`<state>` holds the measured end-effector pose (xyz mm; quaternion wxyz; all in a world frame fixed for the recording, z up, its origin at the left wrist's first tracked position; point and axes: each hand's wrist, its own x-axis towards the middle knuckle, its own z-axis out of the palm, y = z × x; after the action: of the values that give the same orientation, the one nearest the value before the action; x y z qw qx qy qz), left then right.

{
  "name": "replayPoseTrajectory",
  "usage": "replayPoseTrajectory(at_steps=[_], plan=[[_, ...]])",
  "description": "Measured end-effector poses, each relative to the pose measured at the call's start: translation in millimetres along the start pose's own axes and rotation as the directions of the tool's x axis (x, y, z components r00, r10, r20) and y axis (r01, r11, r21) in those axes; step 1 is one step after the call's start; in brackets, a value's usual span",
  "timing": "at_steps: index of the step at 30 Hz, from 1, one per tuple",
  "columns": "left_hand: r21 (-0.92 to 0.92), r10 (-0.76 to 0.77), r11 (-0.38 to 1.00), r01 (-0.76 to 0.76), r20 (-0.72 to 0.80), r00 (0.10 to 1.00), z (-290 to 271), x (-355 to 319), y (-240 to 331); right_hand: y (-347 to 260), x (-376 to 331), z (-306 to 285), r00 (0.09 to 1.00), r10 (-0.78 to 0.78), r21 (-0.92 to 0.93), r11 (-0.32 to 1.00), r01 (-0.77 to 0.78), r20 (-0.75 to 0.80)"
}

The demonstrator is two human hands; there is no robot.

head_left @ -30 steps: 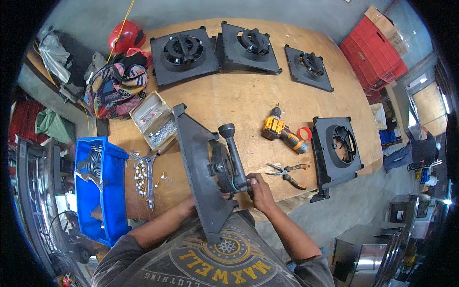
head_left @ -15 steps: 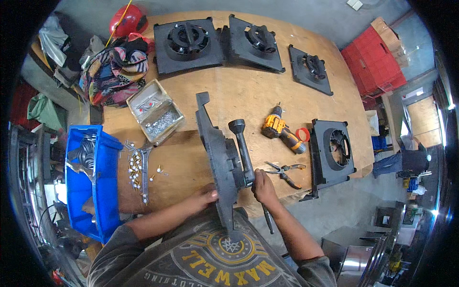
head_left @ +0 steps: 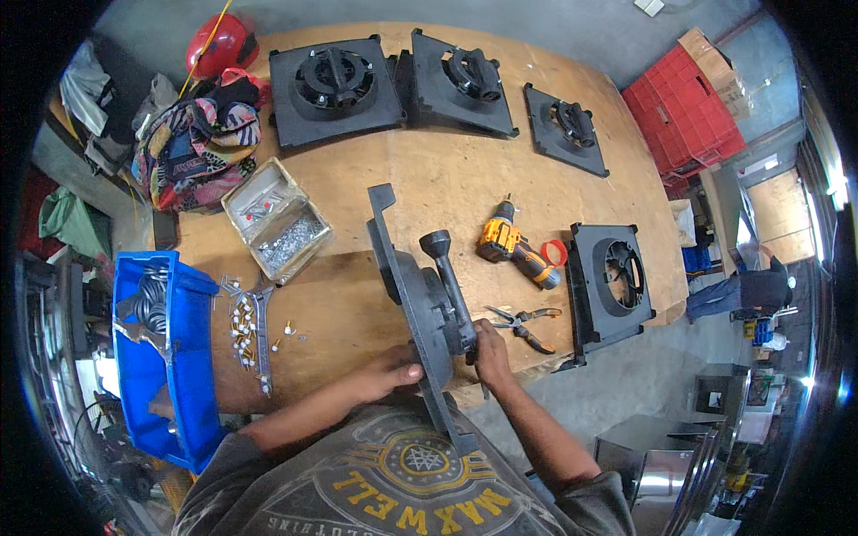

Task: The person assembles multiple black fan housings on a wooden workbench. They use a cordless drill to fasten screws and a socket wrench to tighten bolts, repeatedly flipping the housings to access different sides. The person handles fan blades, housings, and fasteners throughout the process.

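A black square plastic panel (head_left: 415,308) stands nearly edge-on before my chest. It carries a round housing and a black bar (head_left: 451,288) with a flared round end. My left hand (head_left: 393,375) grips the panel's left face near its lower part, thumb showing and the other fingers largely hidden. My right hand (head_left: 492,357) is closed beside the lower end of the bar. It holds a slim dark rod-shaped tool, of which only a little shows under the fist. Right of that hand, pliers (head_left: 527,327) with orange-and-black handles lie on the table.
An orange-and-black cordless drill (head_left: 517,246) lies beside a red ring (head_left: 554,253). Similar panels (head_left: 612,281) stand on the wooden table (head_left: 357,188). Left are a blue bin (head_left: 192,357), a fastener box (head_left: 279,223), loose bolts (head_left: 243,322) and a wrench (head_left: 263,344). A person (head_left: 742,293) is far right.
The panel has tilted, its lower end shifting right. The rod below my right hand, long in view before, is now mostly hidden. The whole scene has shifted slightly left in view.
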<state>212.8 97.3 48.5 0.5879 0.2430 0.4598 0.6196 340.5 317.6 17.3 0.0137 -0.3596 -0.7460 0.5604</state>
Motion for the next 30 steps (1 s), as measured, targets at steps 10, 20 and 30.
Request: replayPoseTrajectory(at_steps=[10,20,30], plan=[[-0.044,0.028,0.999,-0.028,0.008,1.0,8.6,2.6,4.2,5.4,7.6,7.3,0.962,-0.256,-0.298,0.929,0.218,-0.095],[-0.003,-0.04,0.999,0.04,-0.022,0.999,12.4,15.9,14.9,-0.9,-4.7,5.9,0.955,-0.224,-0.187,0.964,0.188,-0.195],[0.9,0.879,0.368,-0.233,-0.255,0.404,-43.5,32.6,129.8,-14.4,-1.0,-1.9,0.999,-0.029,-0.22,0.975,0.022,-0.031]])
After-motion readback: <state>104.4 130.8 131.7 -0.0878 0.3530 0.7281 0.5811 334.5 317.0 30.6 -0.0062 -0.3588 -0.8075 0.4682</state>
